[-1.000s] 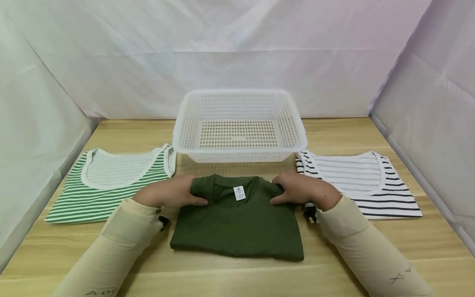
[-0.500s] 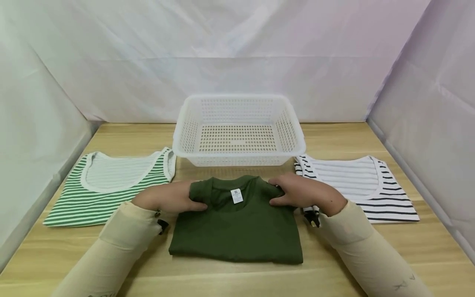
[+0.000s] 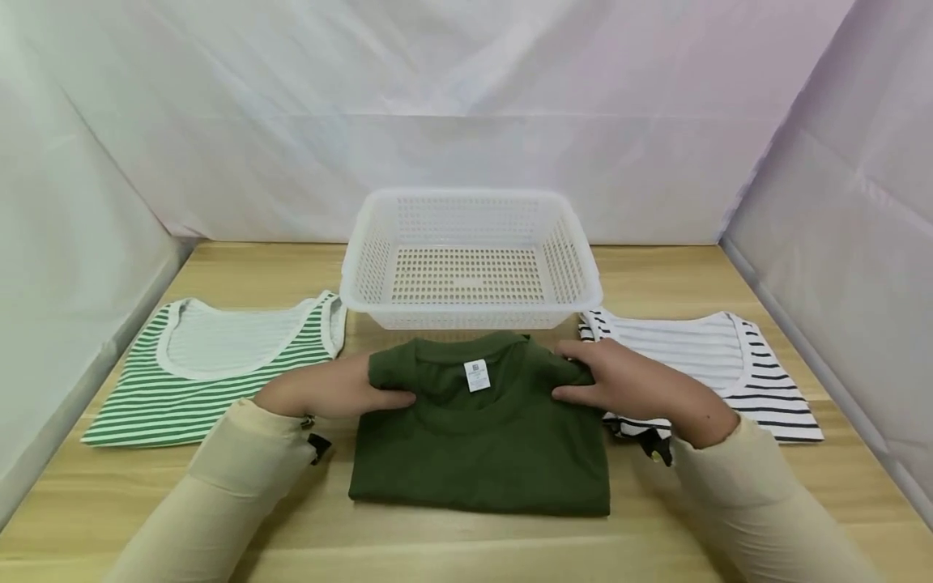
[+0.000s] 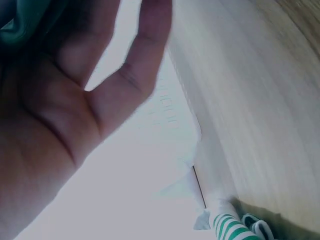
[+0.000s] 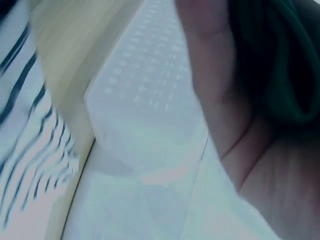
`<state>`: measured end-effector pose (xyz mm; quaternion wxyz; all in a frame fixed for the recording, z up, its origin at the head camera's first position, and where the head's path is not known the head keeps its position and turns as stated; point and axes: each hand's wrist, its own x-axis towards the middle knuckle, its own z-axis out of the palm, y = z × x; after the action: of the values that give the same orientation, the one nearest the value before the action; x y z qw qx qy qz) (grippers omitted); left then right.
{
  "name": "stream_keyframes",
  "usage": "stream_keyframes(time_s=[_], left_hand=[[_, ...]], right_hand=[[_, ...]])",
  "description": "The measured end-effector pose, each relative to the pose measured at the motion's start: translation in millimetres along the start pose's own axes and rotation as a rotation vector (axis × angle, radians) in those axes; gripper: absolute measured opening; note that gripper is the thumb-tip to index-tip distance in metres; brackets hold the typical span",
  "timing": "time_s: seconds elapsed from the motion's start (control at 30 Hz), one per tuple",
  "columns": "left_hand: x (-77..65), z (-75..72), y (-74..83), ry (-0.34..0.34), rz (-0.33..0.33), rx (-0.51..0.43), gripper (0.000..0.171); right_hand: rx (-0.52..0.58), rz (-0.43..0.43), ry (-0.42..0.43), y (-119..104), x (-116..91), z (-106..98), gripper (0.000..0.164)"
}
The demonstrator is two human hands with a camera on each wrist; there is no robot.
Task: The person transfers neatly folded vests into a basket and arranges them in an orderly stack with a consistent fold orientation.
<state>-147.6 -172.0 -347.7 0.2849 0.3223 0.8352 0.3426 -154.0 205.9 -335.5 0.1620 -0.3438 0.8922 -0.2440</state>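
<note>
Both the left hand [image 3: 328, 389] and the right hand [image 3: 641, 385] gripped the green shirt [image 3: 481, 461], one near each shoulder, with thumbs on top. It was folded, just in front of the white basket [image 3: 470, 308], above or on the tabletop [image 3: 408, 555]; I could not tell if all of it touched. The hands held only the top part, so the loose bottom could have flopped down and spoiled the fold. One hand pulling harder could have made it crooked. The right wrist, close to the black-striped top [image 3: 765, 405], might have bumped and messed it.
</note>
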Motion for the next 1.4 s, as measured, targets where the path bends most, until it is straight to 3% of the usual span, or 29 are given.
stream_keyframes(time_s=[0.23,0.43,0.53,0.67,0.9,1.07,1.2,1.4], left_hand=[[1.9,-0.9,8.2,0.091,0.029,-0.051,0.044],[-0.1,-8.2,16.5,0.315,-0.017,0.0,0.053],[-0.5,-18.4,21.2,0.388,-0.032,0.013,0.051],[-1.0,-36.9,31.0,0.435,-0.033,-0.044,0.049],[6.2,-75.8,49.4,0.592,0.034,-0.16,0.042],[19.6,-97.3,46.2,0.639,0.017,-0.166,0.045],[32.7,-113.6,36.6,0.658,-0.068,-0.147,0.049],[57.0,-127.9,9.9,0.56,-0.184,-0.168,0.052]], right_hand=[[0.011,0.031,0.086,-3,-19,-18,0.022],[0.032,0.005,0.162,-7,-15,-47,0.018],[0.024,-0.001,0.225,-12,-9,-63,0.018],[0.07,0.024,0.299,-20,-1,-80,0.022],[0.077,0.127,0.382,-30,26,-112,0.023],[0.056,0.151,0.398,-22,51,-127,0.028],[0.053,0.175,0.394,-12,74,-134,0.032],[0.117,0.216,0.31,9,110,-130,0.033]])
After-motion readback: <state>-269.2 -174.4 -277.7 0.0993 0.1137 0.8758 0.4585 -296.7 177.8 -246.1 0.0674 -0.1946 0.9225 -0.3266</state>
